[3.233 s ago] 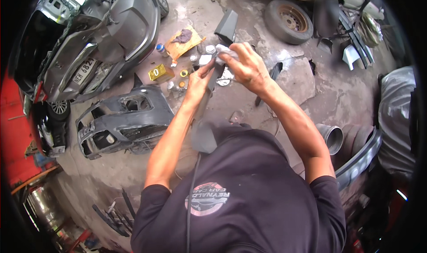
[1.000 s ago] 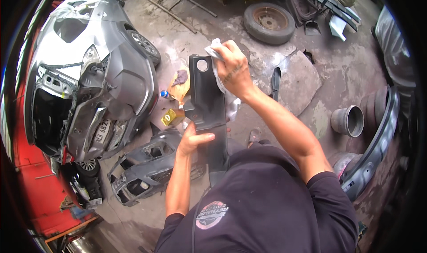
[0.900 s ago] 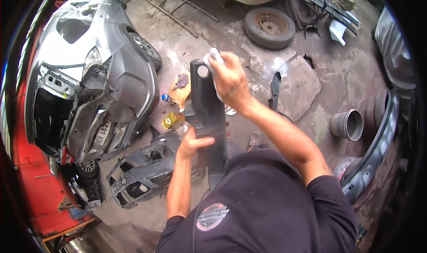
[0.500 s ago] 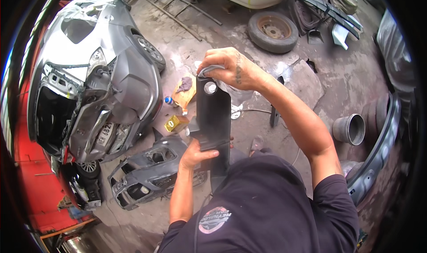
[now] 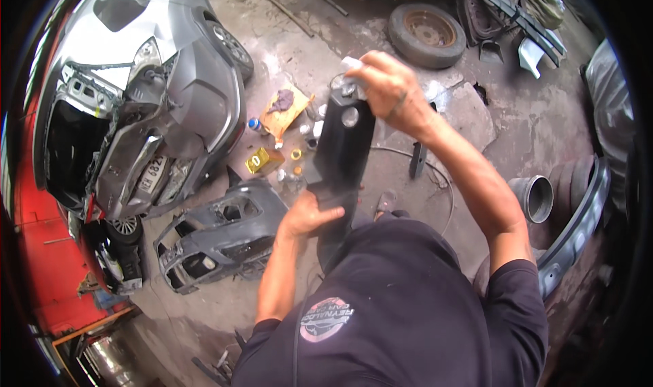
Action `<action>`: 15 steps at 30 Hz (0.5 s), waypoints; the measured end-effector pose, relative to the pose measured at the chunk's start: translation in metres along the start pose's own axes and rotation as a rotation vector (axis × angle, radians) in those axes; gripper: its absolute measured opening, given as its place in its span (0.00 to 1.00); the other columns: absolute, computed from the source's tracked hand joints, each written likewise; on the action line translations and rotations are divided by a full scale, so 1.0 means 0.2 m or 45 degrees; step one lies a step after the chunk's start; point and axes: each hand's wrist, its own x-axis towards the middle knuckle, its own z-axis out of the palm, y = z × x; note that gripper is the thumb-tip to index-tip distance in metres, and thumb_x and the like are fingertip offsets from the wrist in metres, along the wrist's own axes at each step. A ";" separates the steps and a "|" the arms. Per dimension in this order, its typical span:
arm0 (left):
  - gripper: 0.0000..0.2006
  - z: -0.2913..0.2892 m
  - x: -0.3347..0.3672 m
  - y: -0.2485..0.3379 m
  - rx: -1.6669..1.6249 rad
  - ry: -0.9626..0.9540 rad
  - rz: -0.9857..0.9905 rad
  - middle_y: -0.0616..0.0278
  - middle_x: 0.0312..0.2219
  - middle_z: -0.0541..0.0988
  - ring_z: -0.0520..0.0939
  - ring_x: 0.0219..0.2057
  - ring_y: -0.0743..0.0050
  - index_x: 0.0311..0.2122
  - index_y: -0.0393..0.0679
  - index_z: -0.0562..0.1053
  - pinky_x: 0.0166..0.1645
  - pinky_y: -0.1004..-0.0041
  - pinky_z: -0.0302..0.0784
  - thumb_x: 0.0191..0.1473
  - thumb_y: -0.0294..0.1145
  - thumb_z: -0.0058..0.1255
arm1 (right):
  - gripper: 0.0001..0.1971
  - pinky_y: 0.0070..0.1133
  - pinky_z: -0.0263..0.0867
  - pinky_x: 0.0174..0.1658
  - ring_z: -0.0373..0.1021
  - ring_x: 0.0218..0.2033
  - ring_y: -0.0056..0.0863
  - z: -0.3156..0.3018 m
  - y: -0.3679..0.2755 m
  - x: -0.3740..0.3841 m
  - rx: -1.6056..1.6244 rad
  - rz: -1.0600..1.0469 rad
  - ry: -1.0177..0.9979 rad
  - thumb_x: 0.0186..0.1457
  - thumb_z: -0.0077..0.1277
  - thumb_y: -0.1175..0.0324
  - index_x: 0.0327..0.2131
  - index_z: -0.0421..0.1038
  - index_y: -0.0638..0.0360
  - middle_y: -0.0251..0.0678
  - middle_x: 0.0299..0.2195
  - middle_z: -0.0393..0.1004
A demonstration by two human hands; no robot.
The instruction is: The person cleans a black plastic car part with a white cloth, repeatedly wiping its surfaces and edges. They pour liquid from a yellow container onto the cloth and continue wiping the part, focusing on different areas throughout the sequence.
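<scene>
Black panel: one, long (image 5: 340, 145), round hole near its far end; just off mid-view, running from 6 toward 12 o'clock, held above the floor.
Left hand: one (image 5: 306, 217), clasping the panel's lower part at 7 o'clock, thumb flat across the face; fingers mostly hidden behind.
Right hand: one (image 5: 393, 91), at 1 o'clock, pinching a white cloth (image 5: 352, 63) at the panel's far end; exact contact blurred.
Rag: one, purple (image 5: 281, 101), at 11 o'clock, on an orange sheet (image 5: 273, 123).
Can: one, yellow (image 5: 262, 161), at 10 o'clock.
Bumper: one, grey (image 5: 265, 200), at 8 o'clock, on the floor.
Wheel: one, rusty-centred (image 5: 427, 35), at 1 o'clock, lying flat.
Car: one, grey, damaged (image 5: 197, 94), at 10 o'clock.
</scene>
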 end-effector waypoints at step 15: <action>0.14 0.02 0.22 -0.14 0.548 0.625 0.237 0.53 0.27 0.78 0.77 0.29 0.64 0.44 0.31 0.73 0.36 0.66 0.72 0.50 0.14 0.51 | 0.13 0.33 0.73 0.37 0.71 0.38 0.38 0.12 -0.49 -0.17 0.216 0.031 -0.362 0.40 0.61 0.70 0.32 0.75 0.63 0.39 0.35 0.70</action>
